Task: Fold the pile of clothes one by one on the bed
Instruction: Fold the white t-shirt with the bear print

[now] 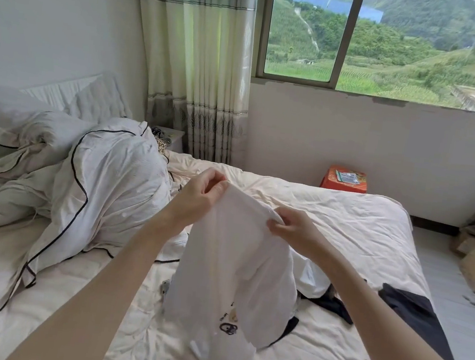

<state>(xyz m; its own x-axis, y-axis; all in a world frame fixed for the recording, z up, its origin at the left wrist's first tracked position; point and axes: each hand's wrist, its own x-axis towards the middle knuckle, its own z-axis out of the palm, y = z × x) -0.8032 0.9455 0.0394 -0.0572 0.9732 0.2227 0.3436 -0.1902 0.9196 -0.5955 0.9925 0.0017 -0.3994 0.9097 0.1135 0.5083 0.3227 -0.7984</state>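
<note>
Duvet heap (81, 178) blocks left; dark clothes (410, 317) right; bed (330, 221) beyond open.

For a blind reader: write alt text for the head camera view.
Both hands, left hand and right hand, pinch the top edge of a white garment and hold it up over a cream bed. Dark clothes lie to the right, a rumpled duvet to the left, a window beyond.

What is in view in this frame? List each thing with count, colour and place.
white garment: one, white with small dark print, held up over the bed
dark clothes: a pile, black, on the bed at right
bed: one, cream sheet
duvet: one, white with black piping, bunched at left
curtain: one, cream and grey, by the window
box: one, orange, on the floor beyond the bed
left hand: pinches the garment's top edge
right hand: pinches the same edge
</note>
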